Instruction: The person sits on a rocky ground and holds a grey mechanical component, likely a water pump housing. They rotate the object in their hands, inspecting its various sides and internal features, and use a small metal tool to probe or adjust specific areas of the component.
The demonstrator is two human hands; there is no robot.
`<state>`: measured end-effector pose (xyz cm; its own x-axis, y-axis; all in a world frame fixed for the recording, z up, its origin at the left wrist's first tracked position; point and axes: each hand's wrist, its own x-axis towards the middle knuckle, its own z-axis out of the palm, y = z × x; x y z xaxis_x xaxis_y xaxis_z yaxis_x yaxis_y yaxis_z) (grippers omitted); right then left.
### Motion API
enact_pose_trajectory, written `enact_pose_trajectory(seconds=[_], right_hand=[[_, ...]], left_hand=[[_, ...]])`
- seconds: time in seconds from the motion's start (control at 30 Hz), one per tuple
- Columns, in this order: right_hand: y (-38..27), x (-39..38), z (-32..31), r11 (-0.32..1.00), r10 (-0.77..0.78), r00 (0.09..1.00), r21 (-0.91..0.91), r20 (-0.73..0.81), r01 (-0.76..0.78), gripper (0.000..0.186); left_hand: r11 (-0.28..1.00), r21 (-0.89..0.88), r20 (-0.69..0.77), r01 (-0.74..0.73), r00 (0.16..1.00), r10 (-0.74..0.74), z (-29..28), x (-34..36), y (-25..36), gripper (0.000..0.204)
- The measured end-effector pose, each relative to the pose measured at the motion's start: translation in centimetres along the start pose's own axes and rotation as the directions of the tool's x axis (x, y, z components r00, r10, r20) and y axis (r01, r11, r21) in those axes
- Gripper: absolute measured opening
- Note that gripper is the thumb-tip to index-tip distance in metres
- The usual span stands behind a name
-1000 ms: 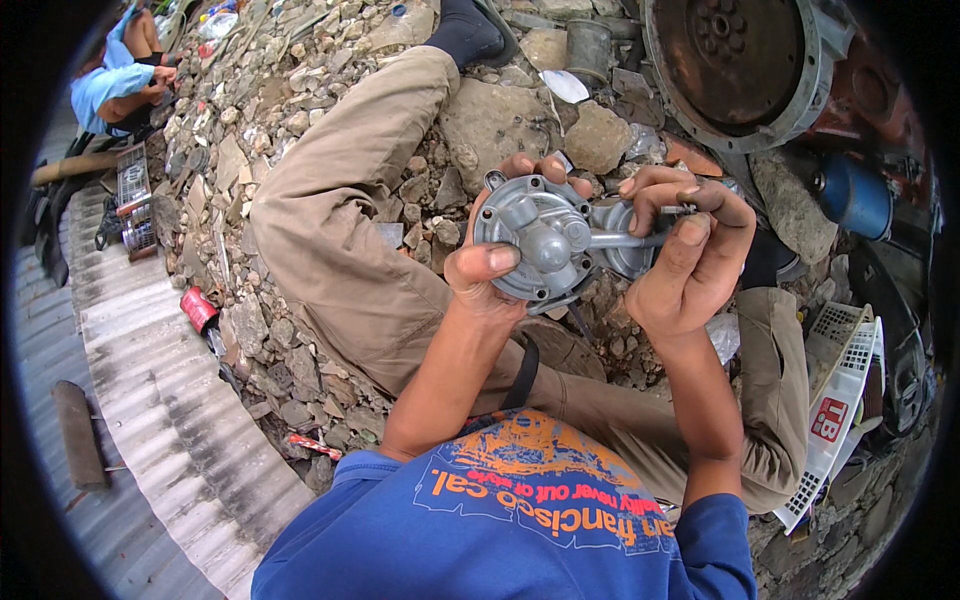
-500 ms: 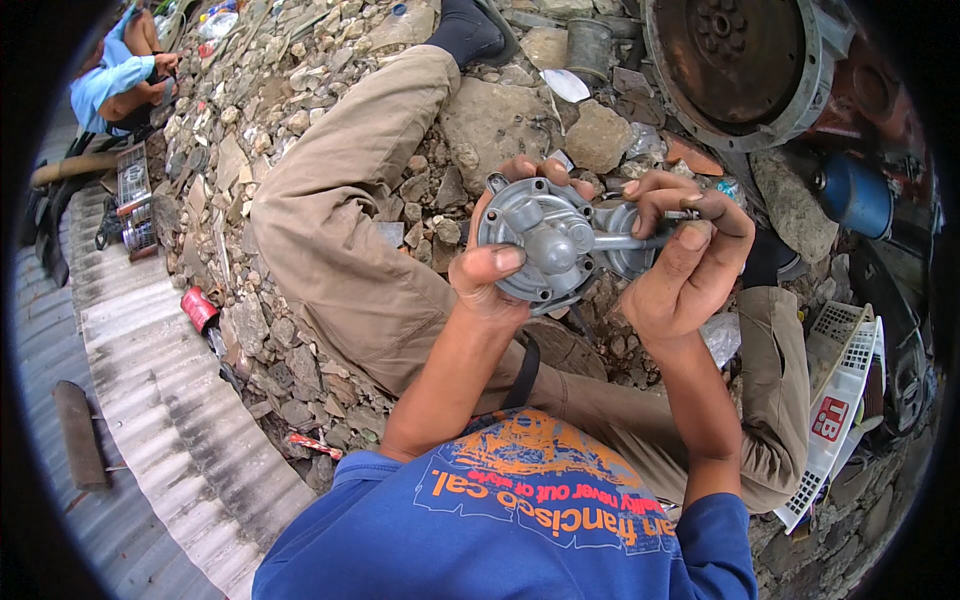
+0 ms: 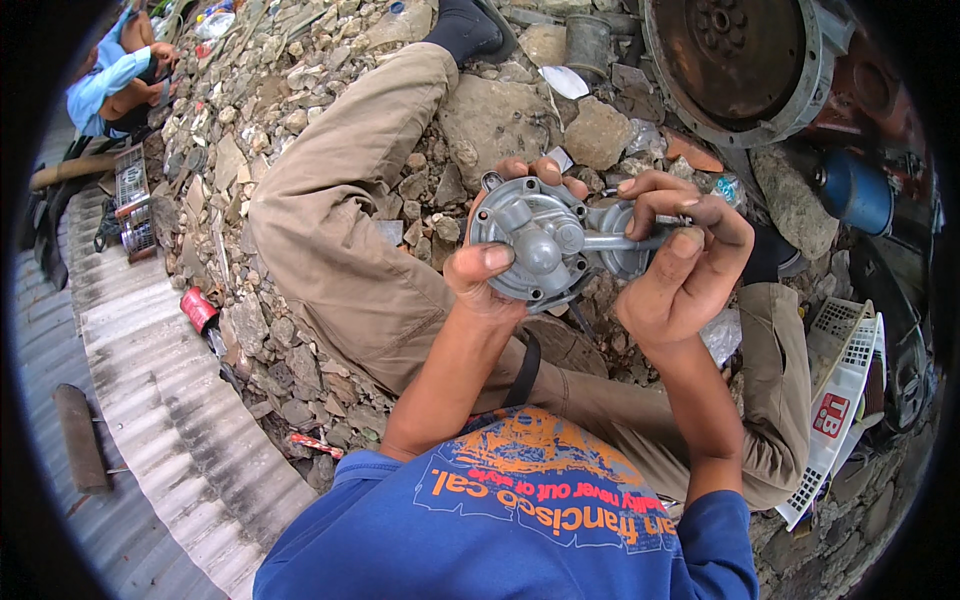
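Observation:
A round grey cast-metal housing (image 3: 541,250) with bolt holes around its rim is held up in front of my body. My left hand (image 3: 487,268) is closed round its left side, thumb on the face and fingertips over the far edge. From its centre a metal pipe (image 3: 610,242) runs right, across a smaller round section (image 3: 622,262). The pipe's end is between the thumb and bent fingers of my right hand (image 3: 682,265). A small dark metal tip (image 3: 685,221) shows between those fingers; I cannot tell whether it is a separate piece.
Rubble and stones surround my outstretched leg (image 3: 350,200). A large round machine casing (image 3: 735,140) stands at the far right, near a blue canister (image 3: 858,195). A white plastic basket (image 3: 808,475) lies right. Corrugated sheets (image 3: 165,400) and another person (image 3: 105,90) are left.
The housing has tilted slightly in my hands, and my left thumb has shifted a little left on it. My right fingers have moved only slightly at the pipe's end.

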<state>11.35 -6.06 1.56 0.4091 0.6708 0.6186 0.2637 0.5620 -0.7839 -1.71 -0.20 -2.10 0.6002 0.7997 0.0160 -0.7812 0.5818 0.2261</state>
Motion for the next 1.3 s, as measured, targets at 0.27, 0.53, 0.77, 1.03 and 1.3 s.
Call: enact_pose_trajectory(seconds=[0.27, 0.53, 0.77, 1.03, 1.3], right_hand=[[-1.7, 1.3, -1.2, 0.920, -0.142, 0.983, -0.352, 0.117, 0.175, 0.022], [-5.5, 2.9, -1.9, 0.734, 0.078, 0.845, -0.604, 0.528, 0.310, 0.027], [-3.8, 1.8, -1.5, 0.734, 0.015, 0.896, -0.614, 0.443, 0.291, 0.035], [-3.1, 0.9, -1.0, 0.734, -0.001, 0.912, -0.620, 0.410, 0.279, 0.034], [-3.3, 0.9, -0.5, 0.715, 0.028, 0.932, -0.658, 0.362, 0.234, 0.025]], left_hand=[[1.000, -0.020, 0.021, -0.009, 1.000, 0.010, -0.1, 0.1, 0.1, 0.071], [0.986, 0.145, -0.026, -0.077, 0.996, 0.081, 0.2, 0.2, 2.0, 0.072], [0.982, 0.183, -0.105, -0.046, 0.992, 0.066, 0.9, 0.1, 1.9, 0.072], [0.987, 0.155, -0.100, -0.047, 0.993, 0.063, 0.9, 0.1, 1.7, 0.071], [0.988, 0.148, -0.139, -0.051, 0.988, 0.072, 0.8, 0.1, 1.6, 0.070]])
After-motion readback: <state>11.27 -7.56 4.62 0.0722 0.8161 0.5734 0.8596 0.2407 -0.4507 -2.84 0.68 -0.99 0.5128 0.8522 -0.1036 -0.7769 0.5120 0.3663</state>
